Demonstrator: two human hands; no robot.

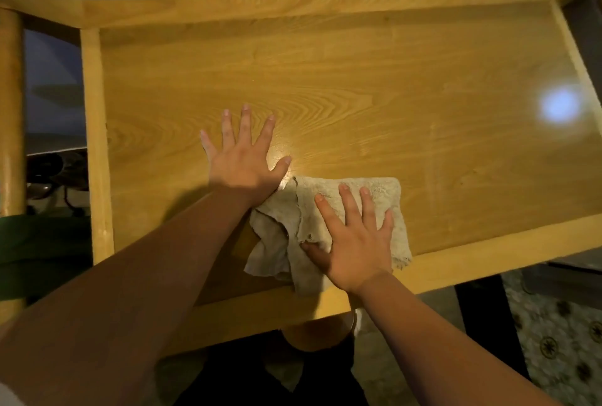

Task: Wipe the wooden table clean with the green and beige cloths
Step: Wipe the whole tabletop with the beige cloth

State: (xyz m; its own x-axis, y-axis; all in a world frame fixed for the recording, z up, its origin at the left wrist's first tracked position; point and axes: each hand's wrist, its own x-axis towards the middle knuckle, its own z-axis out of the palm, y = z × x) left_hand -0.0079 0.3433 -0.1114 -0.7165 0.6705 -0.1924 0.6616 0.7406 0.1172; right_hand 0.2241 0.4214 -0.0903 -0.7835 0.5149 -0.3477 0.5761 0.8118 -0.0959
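One beige cloth (342, 229) lies crumpled near the front edge of the wooden worktop (358, 79), its lower corner hanging just over the pale front rail. The right hand (355, 242) lies flat on top of it, fingers (345, 206) straight and spread, the thumb pointing left across the folds; it presses down on the cloth rather than gripping it. The left hand (242, 158) is flat on the bare wood just beside the cloth's upper left corner, all five fingers splayed wide and holding nothing, its heel touching the cloth's edge. One green cloth (35, 255) shows at the far left, off the worktop, draped beside a round wooden post (11, 105). A bright spot of reflected light (558, 104) sits on the worktop's right side. Patterned flooring (560, 334) shows below at the right.
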